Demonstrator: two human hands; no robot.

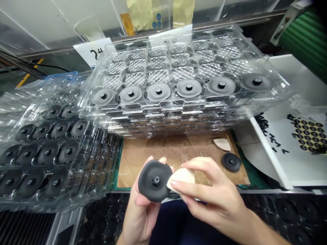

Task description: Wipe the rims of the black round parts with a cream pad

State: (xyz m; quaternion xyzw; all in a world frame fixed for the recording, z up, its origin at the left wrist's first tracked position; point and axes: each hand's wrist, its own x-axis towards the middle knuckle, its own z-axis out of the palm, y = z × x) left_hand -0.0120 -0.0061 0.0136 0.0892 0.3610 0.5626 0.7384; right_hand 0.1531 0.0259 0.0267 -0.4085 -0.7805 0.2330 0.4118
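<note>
My left hand [143,211] holds a round black rubber-like disc [146,182] with a small raised hub at its middle, tilted toward me. Pinched in my right hand [214,194] is a pale cream wedge-shaped pad [184,176], its tip against or just beside the disc's right edge; I cannot tell if they touch. Below both hands lies a worn brown cardboard sheet [153,146]. At its right end rest another black disc [231,161] and a second cream pad [221,144].
A stack of clear plastic trays [163,112] stands behind, with black discs in the front row. More clear trays [94,170] full of discs are at left. A white bin [270,149] at right holds small black parts and a yellow sheet of round stickers [310,134].
</note>
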